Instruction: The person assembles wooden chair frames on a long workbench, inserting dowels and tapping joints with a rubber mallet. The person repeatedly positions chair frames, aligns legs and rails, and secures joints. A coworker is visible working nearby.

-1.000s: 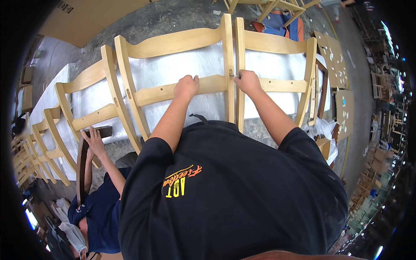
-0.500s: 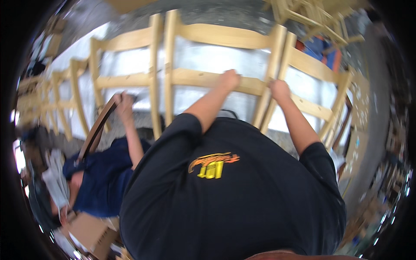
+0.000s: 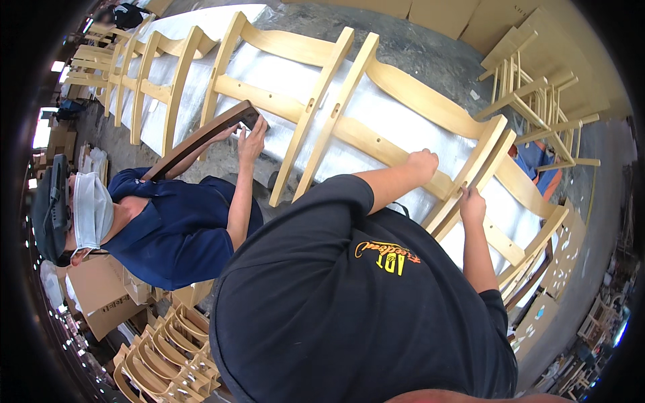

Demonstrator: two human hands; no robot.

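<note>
A pale wooden chair back frame (image 3: 376, 141) lies in front of me, with two posts joined by a curved top rail and a lower rail. My left hand (image 3: 423, 166) is closed in a fist over the right part of the lower rail; what its fingers hold, if anything, is hidden. At the right post, my right hand (image 3: 472, 207) has its fingers closed on the wood near the joint. A second chair back frame (image 3: 517, 191) sits close against that post on the right. Another such frame (image 3: 269, 101) lies to the left.
Shiny plastic sheeting covers the long table (image 3: 269, 57). On the left, a masked co-worker (image 3: 181, 221) holds a dark brown curved wooden piece (image 3: 201, 138). Pale wooden chair frames (image 3: 537, 107) stand far right. Curved wooden parts (image 3: 161, 356) and a cardboard box (image 3: 101, 292) are lower left.
My view has turned, so the table now runs diagonally and the co-worker shows more fully. My left hand is further right along the lower rail. The right hand stays at the post.
</note>
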